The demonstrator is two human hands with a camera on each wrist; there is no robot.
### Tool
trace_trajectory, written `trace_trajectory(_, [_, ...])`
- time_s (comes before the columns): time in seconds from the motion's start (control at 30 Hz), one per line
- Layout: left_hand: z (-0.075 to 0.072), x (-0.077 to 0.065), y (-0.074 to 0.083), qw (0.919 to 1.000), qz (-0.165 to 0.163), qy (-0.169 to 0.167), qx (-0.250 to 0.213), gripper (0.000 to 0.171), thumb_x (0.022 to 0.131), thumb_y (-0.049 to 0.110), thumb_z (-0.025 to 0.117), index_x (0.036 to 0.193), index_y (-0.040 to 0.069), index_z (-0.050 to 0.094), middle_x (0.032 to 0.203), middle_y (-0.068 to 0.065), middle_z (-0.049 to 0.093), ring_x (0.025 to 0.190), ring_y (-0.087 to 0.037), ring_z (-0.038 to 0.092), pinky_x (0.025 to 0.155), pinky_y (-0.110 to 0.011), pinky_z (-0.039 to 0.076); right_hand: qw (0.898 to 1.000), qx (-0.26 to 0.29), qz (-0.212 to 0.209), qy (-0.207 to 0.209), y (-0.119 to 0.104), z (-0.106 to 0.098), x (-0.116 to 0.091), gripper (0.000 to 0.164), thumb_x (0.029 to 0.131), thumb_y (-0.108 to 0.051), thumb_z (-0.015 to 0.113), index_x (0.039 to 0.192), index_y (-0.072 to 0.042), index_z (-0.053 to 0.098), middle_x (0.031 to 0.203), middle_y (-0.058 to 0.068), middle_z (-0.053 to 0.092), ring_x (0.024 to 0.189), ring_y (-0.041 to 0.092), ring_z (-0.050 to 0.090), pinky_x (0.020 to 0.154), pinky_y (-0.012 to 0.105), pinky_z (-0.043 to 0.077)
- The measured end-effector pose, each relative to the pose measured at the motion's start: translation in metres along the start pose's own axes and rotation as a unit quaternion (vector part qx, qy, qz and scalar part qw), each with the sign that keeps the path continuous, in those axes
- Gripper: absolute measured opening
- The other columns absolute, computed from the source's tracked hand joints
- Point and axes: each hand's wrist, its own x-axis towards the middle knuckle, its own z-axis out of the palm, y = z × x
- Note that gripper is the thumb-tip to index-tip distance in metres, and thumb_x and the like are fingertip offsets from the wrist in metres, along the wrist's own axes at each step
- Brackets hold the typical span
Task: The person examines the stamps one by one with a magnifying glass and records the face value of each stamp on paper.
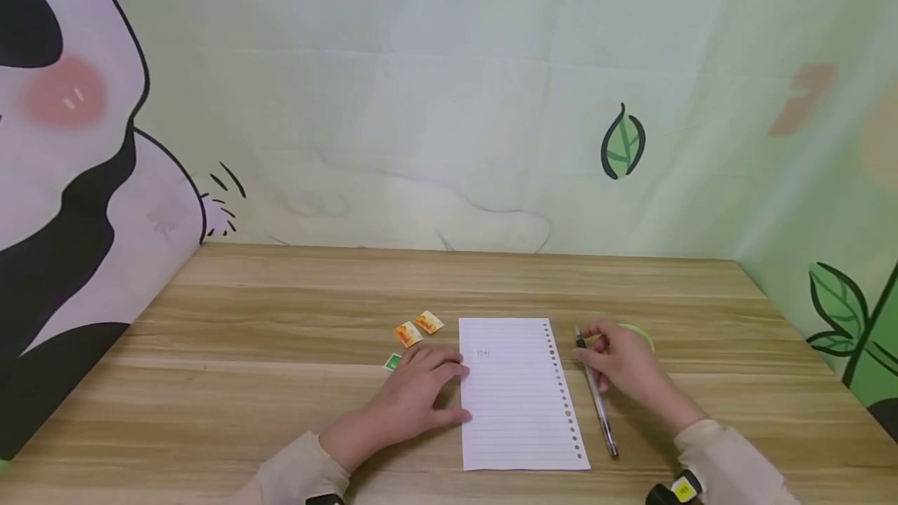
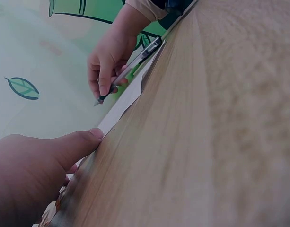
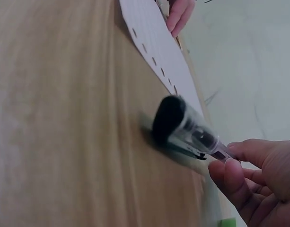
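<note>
A lined sheet of paper (image 1: 515,411) with punched holes down its right edge lies on the table, a few small handwritten marks near its upper left. My left hand (image 1: 424,388) rests at the sheet's left edge, thumb and fingertips touching it. Just right of the paper, my right hand (image 1: 620,357) pinches a clear pen (image 1: 599,404) near its tip. In the right wrist view the pen's dark end (image 3: 168,118) points toward the camera, and the thumb and fingers (image 3: 251,151) grip the barrel. The left wrist view shows the pen's pointed tip bare.
Two small orange-and-white packets (image 1: 408,333) lie beyond my left hand, and a green-and-white piece (image 1: 393,362) is partly covered by its fingers. A round green-edged object (image 1: 640,333) sits behind my right hand, mostly hidden. The wooden table (image 1: 281,294) meets a printed backdrop (image 1: 351,139).
</note>
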Motion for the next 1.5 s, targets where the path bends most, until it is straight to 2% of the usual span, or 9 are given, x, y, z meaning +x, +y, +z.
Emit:
trace_trajectory(0.17, [-0.001, 0.0, 0.002, 1.0, 0.001, 0.002, 0.0, 0.051, 0.081, 0.045, 0.072, 0.118, 0.011, 0.064, 0.129, -0.005, 0.058, 0.124, -0.024, 0.05, 0.113, -0.05, 0.031, 1.0, -0.02, 0.002, 0.001, 0.002, 0.004, 0.002, 0.035, 0.087, -0.011, 0.068, 0.115, 0.007, 0.056, 0.066, 0.003, 0.059, 0.041, 0.009, 0.052, 0.038, 0.021, 0.043])
trace_trajectory(0.43, [-0.001, -0.001, 0.002, 1.0, 0.001, 0.002, 0.002, 0.051, 0.081, 0.046, 0.072, 0.118, 0.011, 0.064, 0.129, -0.005, 0.058, 0.123, -0.024, 0.051, 0.113, -0.049, 0.031, 1.0, -0.02, 0.005, -0.012, 0.001, 0.007, 0.003, 0.032, 0.085, -0.01, 0.069, 0.11, 0.007, 0.058, 0.064, 0.003, 0.057, 0.039, 0.008, 0.052, 0.038, 0.024, 0.046])
trace_trajectory(0.77, [-0.004, -0.001, 0.002, 1.0, 0.006, -0.001, 0.002, 0.051, 0.082, 0.045, 0.071, 0.119, 0.011, 0.063, 0.129, -0.006, 0.058, 0.124, -0.025, 0.05, 0.114, -0.048, 0.03, 0.999, -0.03, 0.021, -0.013, -0.005, 0.009, 0.002, 0.035, 0.085, -0.011, 0.07, 0.112, 0.005, 0.057, 0.065, 0.003, 0.056, 0.04, 0.009, 0.051, 0.039, 0.025, 0.047])
trace_trajectory(1.17, [-0.002, -0.002, -0.001, 0.9999, 0.014, 0.006, 0.002, 0.051, 0.083, 0.046, 0.071, 0.119, 0.011, 0.063, 0.129, -0.006, 0.057, 0.124, -0.025, 0.049, 0.114, -0.047, 0.032, 0.999, -0.04, 0.0, -0.017, -0.006, 0.007, -0.001, 0.036, 0.084, -0.014, 0.072, 0.112, 0.003, 0.058, 0.067, 0.002, 0.057, 0.038, 0.009, 0.051, 0.037, 0.023, 0.044])
trace_trajectory(1.33, [-0.004, -0.001, -0.001, 0.9997, 0.015, 0.02, -0.001, 0.049, 0.081, 0.045, 0.072, 0.118, 0.013, 0.064, 0.127, -0.006, 0.059, 0.123, -0.025, 0.05, 0.111, -0.045, 0.035, 0.999, -0.035, 0.017, -0.02, -0.008, 0.001, -0.003, 0.036, 0.086, -0.016, 0.069, 0.115, 0.002, 0.058, 0.072, 0.004, 0.058, 0.047, 0.011, 0.053, 0.042, 0.023, 0.046])
trace_trajectory(1.5, [-0.009, 0.0, -0.007, 0.9989, 0.014, 0.045, 0.003, 0.049, 0.078, 0.043, 0.076, 0.116, 0.014, 0.065, 0.121, -0.004, 0.061, 0.119, -0.024, 0.052, 0.108, -0.043, 0.039, 0.998, -0.06, 0.022, -0.01, -0.009, -0.012, -0.006, 0.037, 0.089, -0.019, 0.065, 0.118, 0.002, 0.058, 0.081, 0.007, 0.06, 0.061, 0.013, 0.05, 0.049, 0.023, 0.04])
